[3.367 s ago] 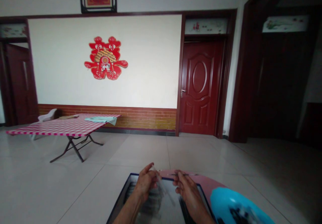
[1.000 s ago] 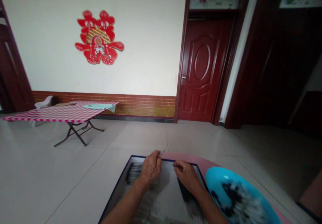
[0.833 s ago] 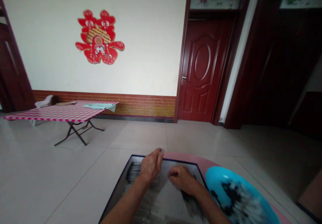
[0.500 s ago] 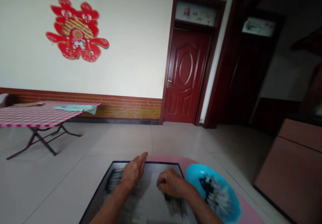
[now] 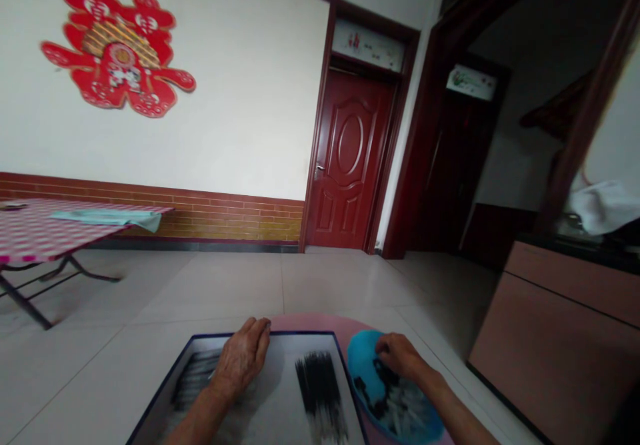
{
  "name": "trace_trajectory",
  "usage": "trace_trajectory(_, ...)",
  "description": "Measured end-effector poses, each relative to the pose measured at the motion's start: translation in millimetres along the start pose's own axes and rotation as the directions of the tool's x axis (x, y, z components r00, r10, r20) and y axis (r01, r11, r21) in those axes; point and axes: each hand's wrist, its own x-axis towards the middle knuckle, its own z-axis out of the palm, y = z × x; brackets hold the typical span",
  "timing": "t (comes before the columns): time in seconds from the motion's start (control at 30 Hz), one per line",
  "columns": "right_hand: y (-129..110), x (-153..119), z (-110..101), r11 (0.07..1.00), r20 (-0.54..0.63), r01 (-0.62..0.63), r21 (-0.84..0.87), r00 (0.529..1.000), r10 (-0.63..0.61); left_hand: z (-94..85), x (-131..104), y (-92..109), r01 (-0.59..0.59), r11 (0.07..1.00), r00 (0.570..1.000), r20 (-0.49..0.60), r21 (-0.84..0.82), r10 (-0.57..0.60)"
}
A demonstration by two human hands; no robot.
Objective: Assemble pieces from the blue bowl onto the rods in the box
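Observation:
My left hand (image 5: 242, 357) is over the left part of a shallow white tray (image 5: 280, 365) with a dark blue rim, its fingers bent together; anything inside them is hidden. Beneath and beside it lies a row of dark, thin pieces (image 5: 193, 378). A bundle of thin sticks with black ends (image 5: 319, 385) lies in the tray's right side. My right hand (image 5: 400, 355) is over a blue bowl (image 5: 363, 352), fingertips pinched at its black and whitish pieces (image 5: 407, 408); what they pinch is too small to name.
Tray and bowl rest on a round pink surface (image 5: 345, 325). A checked folding table (image 5: 45, 232) with a pale green cloth (image 5: 110, 217) stands at the left. A brownish cabinet (image 5: 560, 325) is at the right. A red door (image 5: 345, 158) is ahead.
My right hand has moved from the tray's right side to over the blue bowl, uncovering the black-ended bundle. My left hand stays at the tray's left. The camera view has turned right.

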Motion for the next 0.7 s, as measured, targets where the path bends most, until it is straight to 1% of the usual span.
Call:
trace_trajectory(0.13,23,2,-6,0.998,-0.029,-0.017,-0.054,0.999,0.016,2.5,-2,-3,-0.021,1.000,0.999,-0.033,-0.006,0.021)
trace_trajectory(0.27,39,4,-16,0.995,-0.031,-0.013,-0.095,0.999,0.010,2.4,-3,-5,0.007,1.000,1.000,0.006,0.001,-0.007)
trace_trajectory(0.33,39,1,-16,0.995,-0.002,0.018,-0.100,1.000,-0.018,2.6,-2,-5,0.011,1.000,1.000,0.014,0.006,-0.011)
trace_trajectory(0.4,34,-4,-12,0.994,0.034,0.042,-0.105,0.999,-0.039,3.6,-2,-5,0.004,1.000,1.000,0.017,0.011,-0.004)
trace_trajectory(0.5,24,-9,-3,0.990,0.071,0.039,-0.139,0.997,-0.029,5.7,-3,-5,-0.013,1.000,1.000,0.013,0.019,0.013)
trace_trajectory(0.6,20,-11,3,0.985,0.080,0.020,-0.172,0.997,-0.006,6.4,-4,-4,-0.026,0.999,1.000,-0.014,0.029,0.026)
trace_trajectory(0.7,20,-10,0,0.986,0.070,0.027,-0.167,0.997,-0.016,5.3,-3,-2,-0.025,1.000,0.999,-0.027,0.019,0.025)
